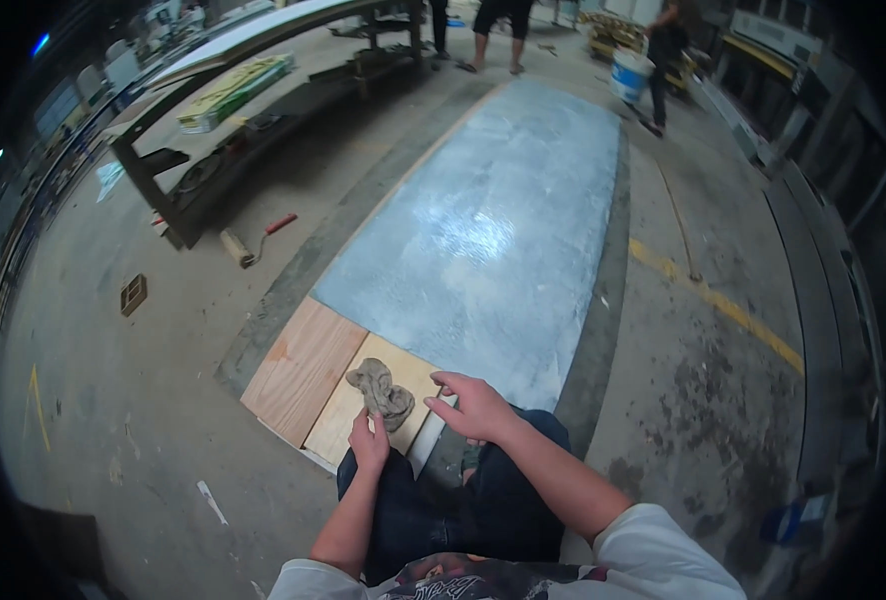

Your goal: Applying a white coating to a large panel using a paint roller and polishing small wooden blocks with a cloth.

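A crumpled grey rag (387,396) is over a pale plywood piece (348,408) in front of my knees. My left hand (369,440) pinches the rag's near edge between thumb and fingers. To the right, my right hand (471,408) is held with thumb and forefinger apart, and nothing shows between them. Its fingertips are close to the right edge of the plywood piece; whether they touch it I cannot tell. A reddish wood-grain board (306,365) lies left of the plywood. Beyond both stretches a long panel (483,220) with a wet, shiny, bluish-white coat.
A paint roller with a red handle (275,228) lies on the floor to the left. Behind it stands a workbench (153,185) with a green-and-yellow package (233,95). At the far right a person walks beside a white-and-blue bucket (630,76). Other people's legs (498,35) show at the back.
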Available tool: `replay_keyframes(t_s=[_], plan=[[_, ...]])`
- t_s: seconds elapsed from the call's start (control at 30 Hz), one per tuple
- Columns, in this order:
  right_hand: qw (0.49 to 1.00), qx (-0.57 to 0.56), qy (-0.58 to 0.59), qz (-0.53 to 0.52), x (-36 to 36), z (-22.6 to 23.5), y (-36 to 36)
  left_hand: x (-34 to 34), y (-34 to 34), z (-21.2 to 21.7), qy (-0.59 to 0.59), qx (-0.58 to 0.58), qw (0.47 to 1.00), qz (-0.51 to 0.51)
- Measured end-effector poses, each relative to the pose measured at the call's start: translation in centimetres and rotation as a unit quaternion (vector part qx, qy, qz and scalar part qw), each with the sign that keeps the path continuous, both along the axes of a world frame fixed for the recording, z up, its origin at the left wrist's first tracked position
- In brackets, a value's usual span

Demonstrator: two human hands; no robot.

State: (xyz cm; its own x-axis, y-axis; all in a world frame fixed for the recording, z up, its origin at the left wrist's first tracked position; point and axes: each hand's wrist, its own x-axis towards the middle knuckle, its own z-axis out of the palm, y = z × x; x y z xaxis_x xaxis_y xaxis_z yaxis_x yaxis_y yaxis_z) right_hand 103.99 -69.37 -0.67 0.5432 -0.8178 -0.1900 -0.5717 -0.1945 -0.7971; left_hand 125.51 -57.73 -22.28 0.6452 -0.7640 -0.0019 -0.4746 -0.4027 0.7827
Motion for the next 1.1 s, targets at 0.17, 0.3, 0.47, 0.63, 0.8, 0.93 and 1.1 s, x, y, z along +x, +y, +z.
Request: replay_keyframes(t_s=[0.17, 0.3, 0.47, 0.63, 0.8, 0.93, 1.1], plan=[[0.997, -0.056, -0.025, 0.045, 1.2, -2.7, -1.0, -2.4, -0.4, -0.3, 0.026, 0.024, 0.999, -0.038], [0.996, 0.024, 0.013, 0.087, 3.6, -3.8, -2.2, -9.3, -1.2, 4.6, 0.065, 0.098, 0.981, -0.153], [0.993, 0.087, 0.018, -0.072, 0.1, -2.1, -0.4, -12.8, 3.1, 15.2, -0.038, 0.149, 0.934, -0.322], [0.987, 0.072, 0.03, -0.143, -6.8, 8.2, 6.9, -7.4, 12.2, 30.1, -0.069, 0.394, 0.867, -0.296], [0.974, 0.179, 0.081, -0.114, -17.0, 20.2, 15.4, 1.0, 17.5, 45.4, -0.081, 0.438, 0.867, -0.223], [0.925, 0.248, 0.208, -0.199, -27.0, 24.8, 22.1, 4.2, 21.9, 53.6, -0.078, 0.432, 0.884, -0.16], [0.894, 0.149, 0.233, -0.352, -35.0, 30.7, 30.6, 1.3, 24.2, 59.0, -0.051, 0.393, 0.897, -0.197]])
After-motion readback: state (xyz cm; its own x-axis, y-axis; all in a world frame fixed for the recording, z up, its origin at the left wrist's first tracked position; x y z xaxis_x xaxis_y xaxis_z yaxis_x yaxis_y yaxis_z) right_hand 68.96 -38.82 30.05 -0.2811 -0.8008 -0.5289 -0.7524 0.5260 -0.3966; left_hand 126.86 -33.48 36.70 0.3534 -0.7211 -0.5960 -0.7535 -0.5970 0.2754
